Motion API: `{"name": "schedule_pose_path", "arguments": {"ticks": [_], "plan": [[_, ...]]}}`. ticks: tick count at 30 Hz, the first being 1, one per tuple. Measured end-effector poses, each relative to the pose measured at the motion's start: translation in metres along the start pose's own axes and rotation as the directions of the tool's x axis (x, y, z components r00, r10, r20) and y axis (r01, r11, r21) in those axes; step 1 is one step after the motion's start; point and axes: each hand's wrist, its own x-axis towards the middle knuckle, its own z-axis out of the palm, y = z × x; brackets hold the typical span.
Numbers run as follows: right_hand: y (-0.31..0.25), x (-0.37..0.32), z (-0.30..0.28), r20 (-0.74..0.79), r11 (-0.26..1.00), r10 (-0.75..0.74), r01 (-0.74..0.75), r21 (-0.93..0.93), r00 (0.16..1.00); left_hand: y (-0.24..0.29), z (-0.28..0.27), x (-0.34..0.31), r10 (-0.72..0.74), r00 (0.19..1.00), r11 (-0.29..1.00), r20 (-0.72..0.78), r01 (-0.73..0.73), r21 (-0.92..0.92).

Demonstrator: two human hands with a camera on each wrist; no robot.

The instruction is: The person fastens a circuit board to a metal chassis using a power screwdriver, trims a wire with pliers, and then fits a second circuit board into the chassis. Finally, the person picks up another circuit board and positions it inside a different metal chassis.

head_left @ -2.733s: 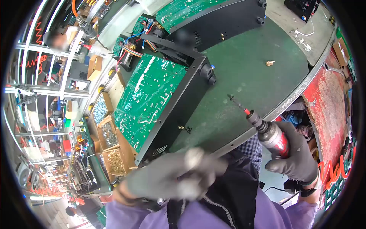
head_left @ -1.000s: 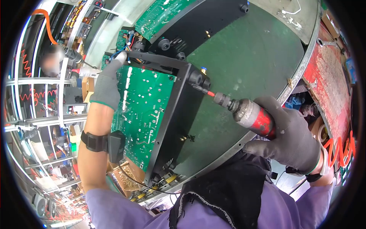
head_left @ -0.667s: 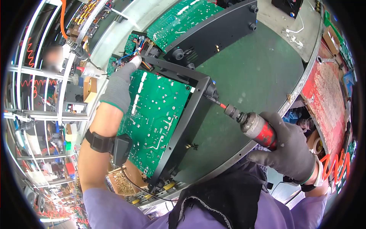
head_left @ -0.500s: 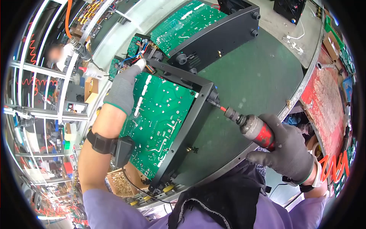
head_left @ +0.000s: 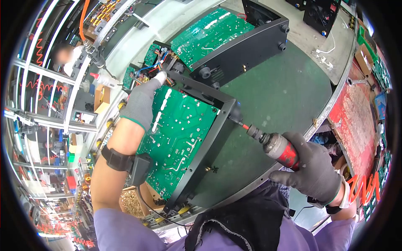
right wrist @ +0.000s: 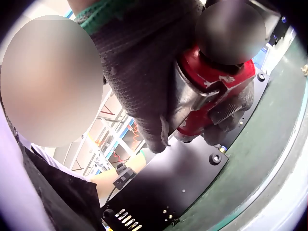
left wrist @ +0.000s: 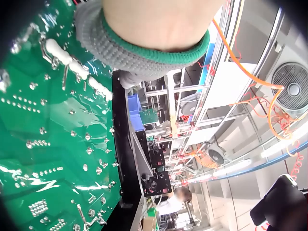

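Note:
A black metal chassis (head_left: 205,157) with a large green circuit board (head_left: 180,138) stands on its side in the head view. My gloved left hand (head_left: 144,100) holds the chassis's far end, a pale fingertip at the frame edge; in the left wrist view most of its fingers are hidden. My gloved right hand (head_left: 314,167) grips a red and silver power screwdriver (head_left: 282,148), fingers wrapped round the red body in the right wrist view. The screwdriver's bit (head_left: 245,126) points at the round black foot (head_left: 235,113) at the chassis corner, its tip right at the foot.
Behind stands a second chassis (head_left: 251,54) with a green board. Loose small screws (head_left: 213,169) lie on the green mat (head_left: 276,92) beside the near chassis. Screw boxes (head_left: 132,203) stand at the left, and a red worn board (head_left: 356,117) with a wrench (head_left: 356,81) lies at the right.
My left hand has gone from near my body to the chassis's far end. The screwdriver has moved left and its bit now meets the corner foot; over the last half second both hands hold nearly still.

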Motion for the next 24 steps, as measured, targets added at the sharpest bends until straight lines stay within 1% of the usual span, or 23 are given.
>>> {"name": "schedule_pose_path", "arguments": {"ticks": [1,3,7,9,10,12,16,18,19,21,22,24], "plan": [[0.0,0.0,0.0,0.0,1.0,-0.003,0.003,-0.004,1.0,0.0,0.0,-0.001,0.002,1.0,1.0,-0.001,-0.002,-0.005],[-0.001,0.001,0.0,0.013,1.0,0.01,-0.01,0.008,1.0,0.0,0.001,-0.004,0.05,0.999,0.998,0.021,-0.049,-0.036],[-0.005,0.001,-0.003,0.027,1.0,0.016,-0.016,0.003,0.999,0.002,0.002,-0.008,0.039,0.999,0.998,0.001,-0.039,-0.04],[-0.006,0.001,-0.004,0.046,0.999,0.008,-0.006,-0.034,0.999,0.003,0.004,-0.013,0.026,0.999,0.994,0.032,-0.023,-0.106],[-0.006,0.002,-0.004,0.054,0.999,0.007,-0.006,-0.033,0.998,0.003,0.004,-0.014,0.019,0.999,0.994,0.028,-0.016,-0.107],[-0.007,0.004,-0.003,0.009,0.993,-0.023,0.023,-0.115,1.0,0.004,0.005,-0.013,-0.005,1.0,0.993,0.028,0.008,-0.117],[-0.012,0.006,-0.008,0.042,0.988,-0.01,0.017,-0.154,0.999,0.008,0.007,-0.018,0.017,0.999,0.993,0.05,-0.011,-0.117],[-0.013,0.007,-0.009,0.023,0.983,-0.033,0.037,-0.179,0.999,0.008,0.004,-0.016,0.033,0.995,0.994,0.098,-0.022,-0.103],[-0.014,0.007,-0.011,0.027,0.983,-0.035,0.04,-0.18,0.999,0.006,0.003,-0.013,0.031,0.995,0.994,0.095,-0.021,-0.106],[-0.016,0.006,-0.013,0.019,0.954,-0.012,0.017,-0.3,1.0,0.003,0.002,-0.009,0.04,0.995,0.998,0.093,-0.036,-0.041],[-0.015,0.006,-0.013,0.021,0.953,-0.013,0.018,-0.302,1.0,0.005,0.003,-0.01,0.039,0.995,0.998,0.092,-0.035,-0.044],[-0.015,0.005,-0.012,0.004,0.936,-0.013,0.014,-0.352,1.0,0.011,0.007,-0.017,0.006,0.995,0.999,0.097,-0.011,0.053]]}}
